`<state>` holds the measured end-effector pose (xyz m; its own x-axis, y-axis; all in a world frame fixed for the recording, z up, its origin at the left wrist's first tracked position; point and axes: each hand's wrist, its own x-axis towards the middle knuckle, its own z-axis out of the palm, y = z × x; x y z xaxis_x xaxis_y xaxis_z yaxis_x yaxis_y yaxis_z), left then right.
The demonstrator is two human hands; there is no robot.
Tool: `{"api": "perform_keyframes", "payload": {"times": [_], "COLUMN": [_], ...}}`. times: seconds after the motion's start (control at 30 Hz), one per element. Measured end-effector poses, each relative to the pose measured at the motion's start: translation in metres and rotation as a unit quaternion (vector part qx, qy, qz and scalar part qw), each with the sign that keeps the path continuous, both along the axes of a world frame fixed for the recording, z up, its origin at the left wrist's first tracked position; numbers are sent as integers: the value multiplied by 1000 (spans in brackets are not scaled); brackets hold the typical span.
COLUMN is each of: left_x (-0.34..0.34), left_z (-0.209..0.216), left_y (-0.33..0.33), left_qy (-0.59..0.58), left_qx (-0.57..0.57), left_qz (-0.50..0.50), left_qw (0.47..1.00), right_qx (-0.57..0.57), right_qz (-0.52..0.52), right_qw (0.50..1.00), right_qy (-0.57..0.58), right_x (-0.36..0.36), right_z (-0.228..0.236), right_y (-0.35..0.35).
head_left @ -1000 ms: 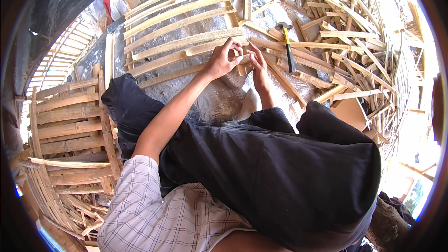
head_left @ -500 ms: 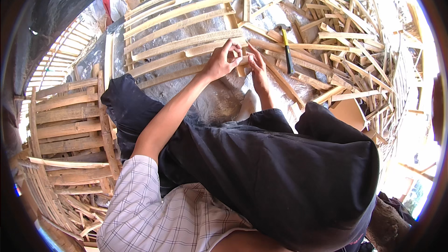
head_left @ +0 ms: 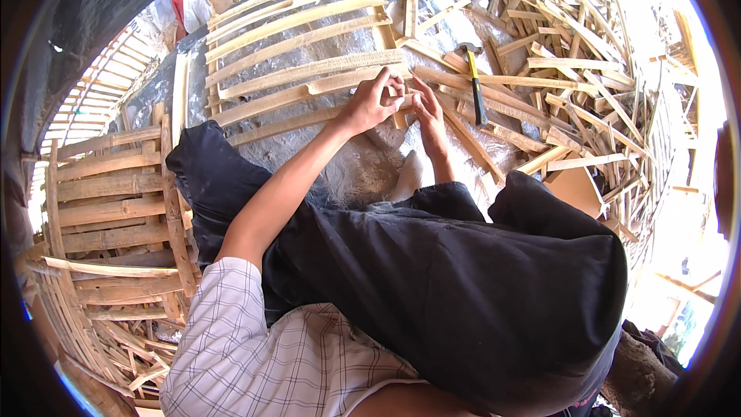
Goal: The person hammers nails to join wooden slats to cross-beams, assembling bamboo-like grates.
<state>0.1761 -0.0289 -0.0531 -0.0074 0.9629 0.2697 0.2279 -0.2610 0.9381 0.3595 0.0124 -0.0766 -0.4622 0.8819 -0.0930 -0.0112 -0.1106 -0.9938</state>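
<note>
Over the near right corner of a slatted panel of split bamboo strips [head_left: 309, 35], my two hands are close together. My left hand [head_left: 373, 104] is closed in a pinch, thumb and forefinger forming a ring; anything between the fingertips is too small to make out. Just to its right, my right hand [head_left: 431, 120] has its fingers pressed together, tips towards the left hand; what they hold, if anything, cannot be seen. Beyond my right hand, a hammer [head_left: 475, 89] with a black and yellow handle lies on bamboo strips.
A large heap of loose bamboo strips [head_left: 575, 69] fills the right side. At the left stands a finished-looking slatted bamboo frame [head_left: 116, 185], with more offcuts [head_left: 139, 363] below it. My legs in black trousers [head_left: 448, 278] cross the foreground.
</note>
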Motion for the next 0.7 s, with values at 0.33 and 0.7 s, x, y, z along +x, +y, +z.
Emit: {"api": "perform_keyframes", "payload": {"times": [0.33,0.7], "left_x": [-9,0], "left_z": [-8,-9], "left_y": [-3,3], "left_qy": [25,52], "left_qx": [18,51], "left_qz": [4,8], "left_qw": [1000,997], "right_qx": [419,82], "right_qz": [-218,-141], "right_qw": [652,800], "right_qy": [-593,-577], "right_x": [51,92], "right_z": [48,67], "right_y": [30,99]}}
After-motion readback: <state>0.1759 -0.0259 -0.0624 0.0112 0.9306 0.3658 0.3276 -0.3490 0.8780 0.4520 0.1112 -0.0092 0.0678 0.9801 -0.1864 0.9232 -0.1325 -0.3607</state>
